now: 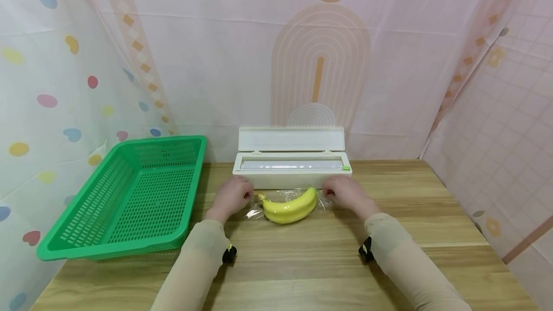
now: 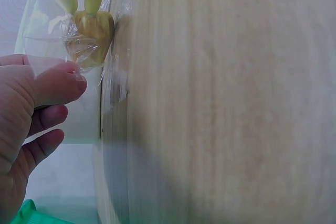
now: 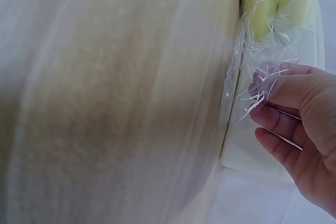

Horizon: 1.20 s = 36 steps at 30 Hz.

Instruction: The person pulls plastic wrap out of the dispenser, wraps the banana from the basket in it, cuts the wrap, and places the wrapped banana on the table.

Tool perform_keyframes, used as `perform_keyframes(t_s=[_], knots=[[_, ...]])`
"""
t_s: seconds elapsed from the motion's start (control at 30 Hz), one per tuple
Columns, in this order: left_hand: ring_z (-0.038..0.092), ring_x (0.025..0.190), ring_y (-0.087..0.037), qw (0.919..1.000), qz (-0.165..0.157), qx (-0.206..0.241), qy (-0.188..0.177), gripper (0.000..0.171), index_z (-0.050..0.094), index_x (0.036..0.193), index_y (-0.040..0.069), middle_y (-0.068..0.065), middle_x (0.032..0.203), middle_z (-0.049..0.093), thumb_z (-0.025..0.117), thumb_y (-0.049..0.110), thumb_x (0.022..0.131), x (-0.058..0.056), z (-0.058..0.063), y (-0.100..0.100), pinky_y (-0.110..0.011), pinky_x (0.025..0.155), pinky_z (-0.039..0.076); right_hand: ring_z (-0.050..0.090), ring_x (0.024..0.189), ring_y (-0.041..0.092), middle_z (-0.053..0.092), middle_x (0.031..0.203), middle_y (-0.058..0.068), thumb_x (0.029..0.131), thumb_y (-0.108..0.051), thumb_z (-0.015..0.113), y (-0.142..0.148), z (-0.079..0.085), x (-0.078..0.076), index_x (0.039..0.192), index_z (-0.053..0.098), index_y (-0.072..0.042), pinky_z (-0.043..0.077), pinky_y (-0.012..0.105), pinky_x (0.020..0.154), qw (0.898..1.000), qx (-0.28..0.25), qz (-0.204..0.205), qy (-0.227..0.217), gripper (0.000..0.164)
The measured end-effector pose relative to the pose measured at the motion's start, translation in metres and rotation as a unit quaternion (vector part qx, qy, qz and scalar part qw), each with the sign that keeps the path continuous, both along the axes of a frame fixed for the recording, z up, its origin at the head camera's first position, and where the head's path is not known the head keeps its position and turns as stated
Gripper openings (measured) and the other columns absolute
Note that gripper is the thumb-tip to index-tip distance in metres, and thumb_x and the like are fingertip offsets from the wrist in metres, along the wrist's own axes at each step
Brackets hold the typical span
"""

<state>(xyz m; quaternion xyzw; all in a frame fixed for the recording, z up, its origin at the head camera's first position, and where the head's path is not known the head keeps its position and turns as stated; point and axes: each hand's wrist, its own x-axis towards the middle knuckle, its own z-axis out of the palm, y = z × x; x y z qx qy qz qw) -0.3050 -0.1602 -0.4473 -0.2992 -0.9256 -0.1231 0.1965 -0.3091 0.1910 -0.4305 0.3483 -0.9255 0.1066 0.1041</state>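
Note:
Yellow bananas (image 1: 289, 210) lie in clear plastic wrap in front of a white wrap dispenser (image 1: 294, 179) with its lid raised. The wrist views show two lobes side by side, joined at a brownish stem (image 2: 93, 35). At the stem end, my left hand (image 1: 233, 196) pinches the wrap between thumb and forefinger, its other fingers loosely bent. My right hand (image 1: 347, 194) grips the gathered film (image 3: 262, 77) past the opposite tips. Both hands are close to the dispenser's front corners.
To the left stands a green plastic basket (image 1: 194, 191) with perforated sides. A green slider (image 1: 346, 168) sits at the dispenser's right end. Patterned curtains (image 1: 216, 61) enclose the wooden table (image 1: 302, 272) at the back and sides.

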Motion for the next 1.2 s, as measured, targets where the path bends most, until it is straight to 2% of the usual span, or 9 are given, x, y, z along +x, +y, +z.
perform_keyframes(t_s=[0.23, 0.37, 0.53, 0.73, 0.9, 1.07, 1.2], knots=[[0.054, 0.074, -0.020, 0.9999, 0.000, 0.001, -0.013, 0.029, 0.057, 0.061, 0.016, 0.003, 0.070, 0.057, 0.068, -0.010, 0.068, 0.001, 0.001, 0.000, -0.036, 0.067, 0.046, 0.058, 0.072, 0.015, 0.060, 0.073, -0.007, 0.077, 0.006, 0.069, -0.001, 0.001, 0.000, 0.070, 0.064, -0.015, 0.051, 0.035, 0.070, 1.000, 0.002, 0.002, -0.012, 0.023], [0.053, 0.072, -0.019, 0.9983, 0.012, -0.010, -0.057, 0.024, 0.061, 0.064, 0.015, 0.001, 0.070, 0.059, 0.067, -0.007, 0.071, 0.001, 0.004, -0.003, -0.037, 0.067, 0.047, 0.061, 0.077, 0.017, 0.064, 0.078, -0.004, 0.079, 0.004, 0.070, 0.003, 0.002, 0.001, 0.075, 0.068, -0.014, 0.053, 0.037, 0.075, 1.000, 0.000, -0.008, -0.030, 0.019], [0.052, 0.069, -0.016, 0.9915, 0.046, -0.011, -0.121, 0.020, 0.066, 0.070, 0.014, 0.000, 0.073, 0.062, 0.067, -0.006, 0.074, 0.006, 0.012, -0.007, -0.037, 0.063, 0.049, 0.064, 0.082, 0.020, 0.067, 0.082, -0.002, 0.083, 0.002, 0.070, 0.012, 0.007, 0.004, 0.083, 0.071, -0.011, 0.054, 0.040, 0.079, 0.997, -0.026, -0.033, -0.065, 0.013], [0.061, 0.078, -0.019, 0.9891, 0.066, 0.005, -0.132, 0.010, 0.073, 0.084, 0.012, 0.001, 0.082, 0.067, 0.070, 0.003, 0.081, 0.014, 0.027, 0.000, -0.040, 0.071, 0.053, 0.063, 0.083, 0.019, 0.067, 0.086, 0.000, 0.089, -0.006, 0.071, 0.010, 0.020, 0.008, 0.092, 0.071, -0.007, 0.054, 0.040, 0.080, 0.994, -0.060, -0.046, -0.080, 0.003], [0.066, 0.086, -0.022, 0.9900, 0.040, 0.019, -0.134, 0.006, 0.075, 0.092, 0.010, -0.002, 0.091, 0.072, 0.074, 0.012, 0.086, 0.024, 0.037, 0.019, -0.043, 0.078, 0.054, 0.064, 0.095, 0.022, 0.069, 0.098, 0.002, 0.089, -0.014, 0.074, -0.001, 0.028, 0.014, 0.101, 0.073, -0.009, 0.052, 0.043, 0.089, 0.993, -0.081, -0.040, -0.075, 0.013], [0.066, 0.099, -0.025, 0.9891, 0.013, 0.020, -0.145, 0.023, 0.075, 0.107, 0.008, -0.005, 0.106, 0.073, 0.078, 0.019, 0.087, 0.038, 0.042, 0.037, -0.043, 0.089, 0.053, 0.060, 0.110, 0.027, 0.069, 0.111, 0.004, 0.087, -0.018, 0.077, -0.013, 0.030, 0.020, 0.110, 0.073, -0.010, 0.047, 0.046, 0.098, 0.994, -0.087, -0.011, -0.071, 0.024], [0.065, 0.103, -0.025, 0.9903, -0.024, 0.013, -0.136, 0.034, 0.073, 0.115, 0.008, -0.005, 0.111, 0.072, 0.080, 0.020, 0.084, 0.046, 0.042, 0.046, -0.042, 0.092, 0.051, 0.059, 0.113, 0.028, 0.068, 0.114, 0.005, 0.084, -0.017, 0.079, -0.020, 0.030, 0.023, 0.114, 0.072, -0.009, 0.045, 0.047, 0.100, 0.995, -0.077, 0.026, -0.057, 0.032]])
